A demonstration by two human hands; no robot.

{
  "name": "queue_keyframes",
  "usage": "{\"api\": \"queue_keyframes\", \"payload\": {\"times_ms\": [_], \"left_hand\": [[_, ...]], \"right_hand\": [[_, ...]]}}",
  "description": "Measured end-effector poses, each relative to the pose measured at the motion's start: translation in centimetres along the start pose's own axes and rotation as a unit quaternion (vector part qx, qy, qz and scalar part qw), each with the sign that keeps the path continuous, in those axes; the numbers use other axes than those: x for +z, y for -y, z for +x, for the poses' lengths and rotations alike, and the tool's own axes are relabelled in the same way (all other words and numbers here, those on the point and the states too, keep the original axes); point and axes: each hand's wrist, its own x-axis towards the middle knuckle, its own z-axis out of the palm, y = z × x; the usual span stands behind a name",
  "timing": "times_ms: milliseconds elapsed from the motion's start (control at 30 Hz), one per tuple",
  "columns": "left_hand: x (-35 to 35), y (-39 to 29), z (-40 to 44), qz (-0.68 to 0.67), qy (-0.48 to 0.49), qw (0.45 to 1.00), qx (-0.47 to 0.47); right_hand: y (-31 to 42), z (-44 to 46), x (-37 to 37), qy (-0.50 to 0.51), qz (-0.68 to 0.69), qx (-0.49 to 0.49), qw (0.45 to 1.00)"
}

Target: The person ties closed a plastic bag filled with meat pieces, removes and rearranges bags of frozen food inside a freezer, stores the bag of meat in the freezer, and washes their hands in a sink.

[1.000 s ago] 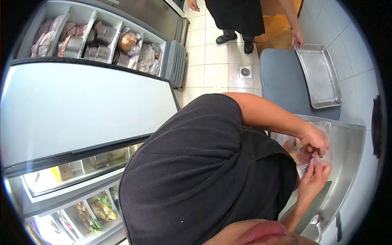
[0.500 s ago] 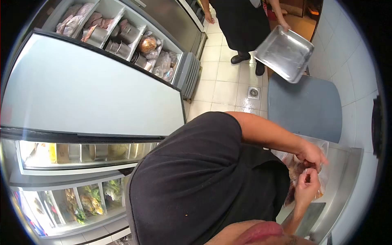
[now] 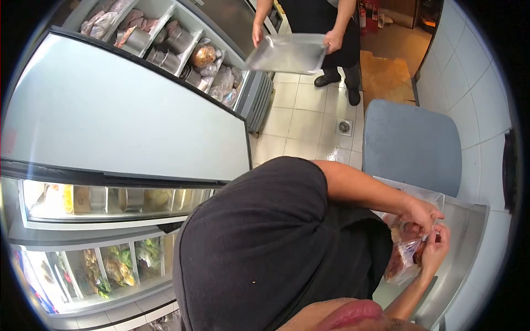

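A clear plastic bag (image 3: 407, 255) with reddish-brown pieces, apparently meat, lies in front of my torso at the right. From above in the view, my left hand (image 3: 420, 214) reaches over it, fingers closed at the bag's edge. My right hand (image 3: 436, 247) comes up from below, thumb and fingers pinched on the same plastic. The two hands almost touch. My fingers hide the exact pinch points. Under the bag is a metal work surface (image 3: 461, 237).
A grey-blue flat-topped lid or board (image 3: 411, 146) stands beside the work surface. A co-worker (image 3: 309, 22) holds a metal tray (image 3: 290, 52). Behind me are an open white lid or door (image 3: 127, 116), bins of bagged food (image 3: 212, 66) and lit shelves with vegetables (image 3: 118, 267). The tiled floor has a drain (image 3: 344, 128).
My hands have come closer together, the right one shifting up and right, and the bag's plastic is pulled tauter. The co-worker has swung the tray left and now holds it with both hands.
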Motion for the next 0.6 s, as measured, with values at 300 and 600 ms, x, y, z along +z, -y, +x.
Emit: {"api": "queue_keyframes", "payload": {"times_ms": [300,600], "left_hand": [[2.2,1.2,0.3,0.282,-0.152,0.939,0.125],[4.8,-2.3,-3.2,0.405,-0.185,0.887,0.122]], "right_hand": [[1.1,0.2,-1.6,0.113,0.041,0.185,0.975],[-0.2,-0.1,-0.8,0.034,0.129,0.186,0.973]]}}
